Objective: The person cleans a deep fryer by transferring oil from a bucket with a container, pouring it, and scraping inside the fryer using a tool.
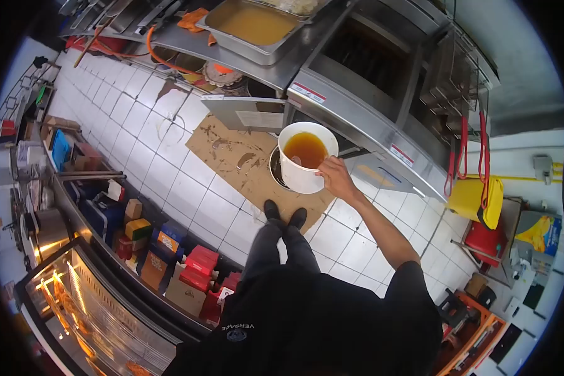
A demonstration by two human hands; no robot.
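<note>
My right hand [336, 176] is closed on the near right rim of a white plastic bucket [302, 180]. Amber-brown liquid [305, 150] lies inside the bucket. Under and beside it shows the dark rim of a round container [276, 168], mostly hidden by the bucket. I cannot tell whether the two touch. Just beyond, the cabinet under a steel fryer [357, 125] has its doors [247, 114] swung open. My left hand is out of the picture.
A stained cardboard sheet [216, 150] covers part of the white tile floor [169, 188] by my feet. On the steel counter sits a deep tray [257, 28] of yellowish liquid. Red-handled fry baskets [464, 75] hang at right. Boxes [200, 260] line the lower left, beside a lit glass case [94, 313].
</note>
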